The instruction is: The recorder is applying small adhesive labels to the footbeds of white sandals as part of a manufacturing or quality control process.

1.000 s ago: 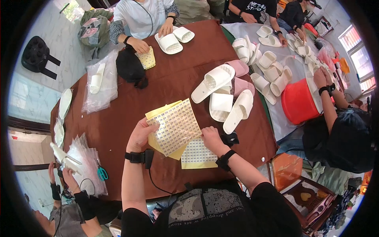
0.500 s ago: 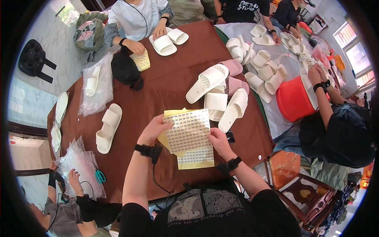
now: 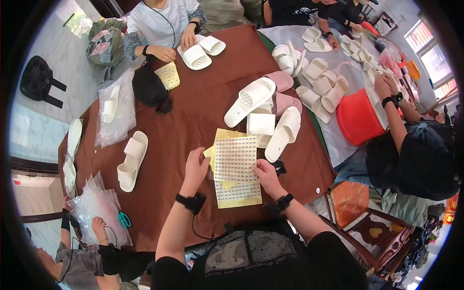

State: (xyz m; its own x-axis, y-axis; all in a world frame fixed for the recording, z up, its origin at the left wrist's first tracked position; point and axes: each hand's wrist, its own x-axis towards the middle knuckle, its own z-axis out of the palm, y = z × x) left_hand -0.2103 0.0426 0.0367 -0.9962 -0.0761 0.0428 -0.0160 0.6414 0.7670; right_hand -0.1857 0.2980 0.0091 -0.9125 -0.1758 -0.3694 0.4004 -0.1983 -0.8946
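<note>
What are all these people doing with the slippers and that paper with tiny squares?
A person holds a sheet of small stickers over a brown table, the left hand at its left edge and the right hand at its lower right corner. More yellow-backed sheets lie underneath. White slippers lie just beyond, and another pair sits to the left. Other people around the table handle slippers too.

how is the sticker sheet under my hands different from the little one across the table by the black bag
The sticker sheet at your left hand and right hand looks larger and white-faced, stacked on other sheets. The small sheet by the black bag is yellowish and lies alone. Both carry dotted grids.
</note>
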